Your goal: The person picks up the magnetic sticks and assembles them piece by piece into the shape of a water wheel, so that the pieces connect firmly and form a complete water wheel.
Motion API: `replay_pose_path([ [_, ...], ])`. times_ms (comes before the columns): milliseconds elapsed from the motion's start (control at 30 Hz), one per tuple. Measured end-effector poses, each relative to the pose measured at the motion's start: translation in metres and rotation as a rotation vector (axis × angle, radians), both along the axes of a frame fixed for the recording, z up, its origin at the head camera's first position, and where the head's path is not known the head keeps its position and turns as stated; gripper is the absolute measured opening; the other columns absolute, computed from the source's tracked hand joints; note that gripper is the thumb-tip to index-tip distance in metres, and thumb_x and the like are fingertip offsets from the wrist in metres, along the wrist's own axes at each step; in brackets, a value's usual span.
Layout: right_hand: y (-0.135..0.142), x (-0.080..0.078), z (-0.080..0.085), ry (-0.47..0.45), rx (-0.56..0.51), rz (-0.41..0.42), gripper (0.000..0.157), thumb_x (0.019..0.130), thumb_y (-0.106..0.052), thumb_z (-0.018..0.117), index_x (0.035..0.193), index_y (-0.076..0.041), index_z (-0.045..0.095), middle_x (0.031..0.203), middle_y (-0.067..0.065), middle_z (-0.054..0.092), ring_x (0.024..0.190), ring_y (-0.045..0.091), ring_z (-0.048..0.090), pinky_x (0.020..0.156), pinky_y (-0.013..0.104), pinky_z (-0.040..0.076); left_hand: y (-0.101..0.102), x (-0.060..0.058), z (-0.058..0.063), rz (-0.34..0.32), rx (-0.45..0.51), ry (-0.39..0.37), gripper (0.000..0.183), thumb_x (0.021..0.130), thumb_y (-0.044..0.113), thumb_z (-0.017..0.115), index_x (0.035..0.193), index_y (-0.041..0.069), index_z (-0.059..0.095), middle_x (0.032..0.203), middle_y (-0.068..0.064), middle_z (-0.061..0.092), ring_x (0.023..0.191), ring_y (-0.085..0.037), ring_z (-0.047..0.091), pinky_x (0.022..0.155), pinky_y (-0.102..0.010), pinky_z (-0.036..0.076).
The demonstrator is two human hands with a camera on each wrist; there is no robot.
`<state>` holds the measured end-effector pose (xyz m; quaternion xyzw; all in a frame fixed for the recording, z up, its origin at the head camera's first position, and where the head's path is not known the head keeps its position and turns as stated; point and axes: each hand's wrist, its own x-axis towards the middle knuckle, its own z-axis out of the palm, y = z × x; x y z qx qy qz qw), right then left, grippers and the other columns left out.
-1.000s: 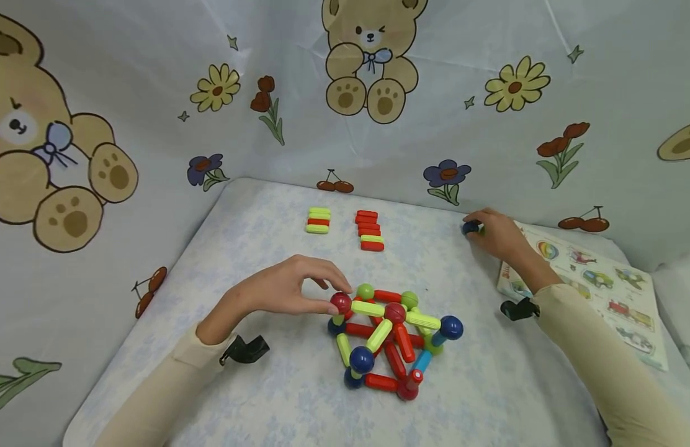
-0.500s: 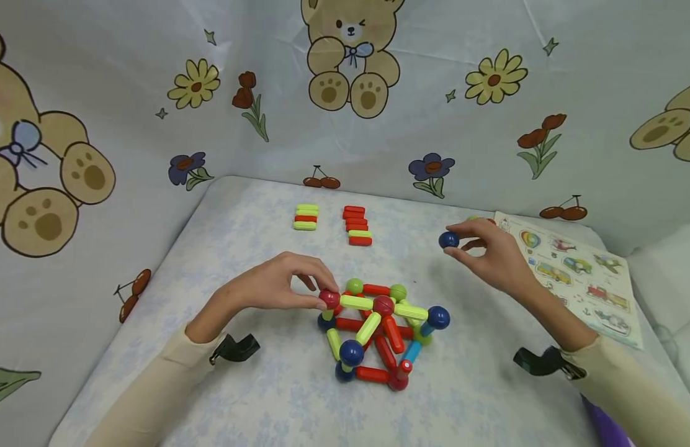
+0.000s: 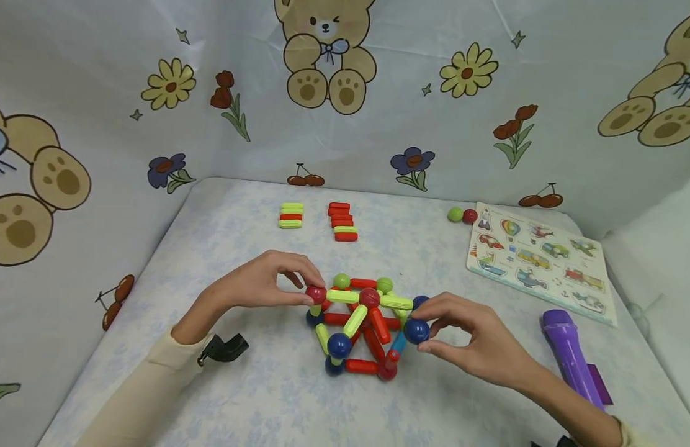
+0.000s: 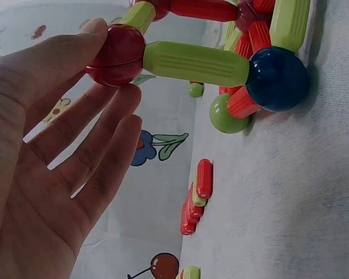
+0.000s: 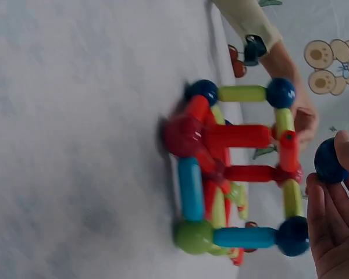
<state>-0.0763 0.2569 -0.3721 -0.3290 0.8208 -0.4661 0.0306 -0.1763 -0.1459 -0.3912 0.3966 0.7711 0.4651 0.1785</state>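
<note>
A frame of magnetic rods and balls [image 3: 370,298] stands on the table, with red, yellow-green and light-blue rods. My left hand [image 3: 269,280] pinches the red ball [image 3: 316,294] at its upper left corner. The left wrist view shows thumb and fingers on this red ball [image 4: 117,55], which joins yellow-green rods. My right hand [image 3: 473,338] pinches a loose blue ball [image 3: 416,331] near the frame's right side. In the right wrist view this blue ball [image 5: 330,161] is apart from the frame. An upright red rod [image 3: 392,358] rises from the front red ball, its top bare.
Two groups of loose rods, one on the left [image 3: 291,215] and one on the right [image 3: 342,221], lie behind the frame. A green ball [image 3: 455,214] and a red ball [image 3: 470,216] touch a picture board [image 3: 540,264]. A purple flashlight-like object [image 3: 571,357] lies at right.
My right hand has lifted the blue ball from beside the picture board and brought it left and nearer, to the frame. My left hand stays on the red ball. The view has turned right.
</note>
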Motion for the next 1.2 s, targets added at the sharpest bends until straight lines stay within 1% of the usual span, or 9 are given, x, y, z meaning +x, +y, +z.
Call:
replay_pose_path([
  [100,-0.005,0.006,-0.014,-0.060,0.008,0.022,0.041,0.092,-0.007,0.086,0.128,-0.018,0.073,0.122,-0.001,0.073,0.093,0.014,0.072,0.082,0.030,0.064,-0.002,0.000,-0.001,0.006,0.002,-0.004,0.026,0.094,0.018,0.086,0.120,0.020,0.081,0.120,0.005,0.076,0.110,-0.016,0.071,0.091,-0.049,0.064],
  [200,-0.009,0.008,-0.025,-0.109,0.007,0.040,0.038,0.093,-0.012,0.086,0.128,-0.020,0.072,0.122,-0.002,0.073,0.093,0.014,0.072,0.083,0.033,0.064,-0.002,0.000,-0.001,0.005,0.006,-0.007,0.026,0.094,0.018,0.087,0.120,0.020,0.081,0.120,0.005,0.076,0.110,-0.016,0.071,0.091,-0.049,0.064],
  [367,-0.014,0.012,-0.036,-0.167,-0.020,0.046,0.037,0.093,-0.015,0.086,0.127,-0.021,0.072,0.122,-0.002,0.073,0.096,0.016,0.071,0.086,0.036,0.064,-0.001,0.001,-0.002,0.001,0.012,-0.005,0.026,0.094,0.017,0.086,0.119,0.019,0.081,0.120,0.004,0.077,0.110,-0.016,0.071,0.091,-0.049,0.064],
  [567,-0.018,0.016,-0.040,-0.241,-0.043,0.062,0.036,0.094,-0.015,0.085,0.127,-0.020,0.071,0.128,0.001,0.074,0.106,0.017,0.071,0.089,0.039,0.064,-0.001,0.001,-0.001,0.002,0.009,-0.008,0.026,0.094,0.017,0.087,0.119,0.019,0.081,0.120,0.005,0.077,0.110,-0.016,0.071,0.091,-0.048,0.064],
  [667,-0.020,0.016,-0.040,-0.299,-0.047,0.056,0.035,0.095,-0.014,0.084,0.128,-0.019,0.070,0.132,0.003,0.073,0.111,0.017,0.071,0.093,0.040,0.063,-0.001,0.001,-0.001,0.002,0.009,-0.008,0.026,0.094,0.017,0.087,0.120,0.019,0.081,0.120,0.005,0.077,0.110,-0.016,0.071,0.091,-0.047,0.064],
  [800,-0.024,0.015,-0.041,-0.398,-0.053,0.040,0.037,0.097,-0.014,0.082,0.131,-0.015,0.067,0.132,0.007,0.070,0.118,0.017,0.070,0.100,0.036,0.060,-0.001,0.000,-0.001,-0.003,0.010,-0.009,0.026,0.094,0.018,0.086,0.120,0.020,0.081,0.120,0.005,0.076,0.110,-0.016,0.071,0.091,-0.048,0.064],
  [900,-0.025,0.015,-0.040,-0.444,-0.049,0.033,0.037,0.099,-0.015,0.080,0.133,-0.012,0.065,0.130,0.010,0.068,0.118,0.018,0.069,0.102,0.033,0.059,-0.001,0.000,-0.001,-0.006,0.007,-0.009,0.026,0.095,0.018,0.086,0.120,0.020,0.081,0.121,0.005,0.076,0.110,-0.016,0.071,0.091,-0.047,0.064],
  [1067,-0.021,0.014,-0.043,-0.464,-0.052,0.042,0.037,0.100,-0.013,0.079,0.133,-0.012,0.063,0.130,0.013,0.065,0.117,0.019,0.069,0.102,0.033,0.058,0.000,0.001,0.000,-0.007,0.000,-0.006,0.026,0.095,0.017,0.086,0.120,0.020,0.081,0.121,0.005,0.076,0.110,-0.016,0.071,0.091,-0.045,0.064],
  [1200,-0.018,0.010,-0.042,-0.443,-0.034,0.070,0.036,0.100,-0.012,0.079,0.131,-0.016,0.063,0.129,0.009,0.066,0.116,0.020,0.069,0.101,0.035,0.059,-0.001,0.001,0.001,-0.012,0.003,-0.007,0.026,0.094,0.016,0.087,0.119,0.020,0.081,0.120,0.005,0.076,0.110,-0.016,0.071,0.091,-0.043,0.064],
])
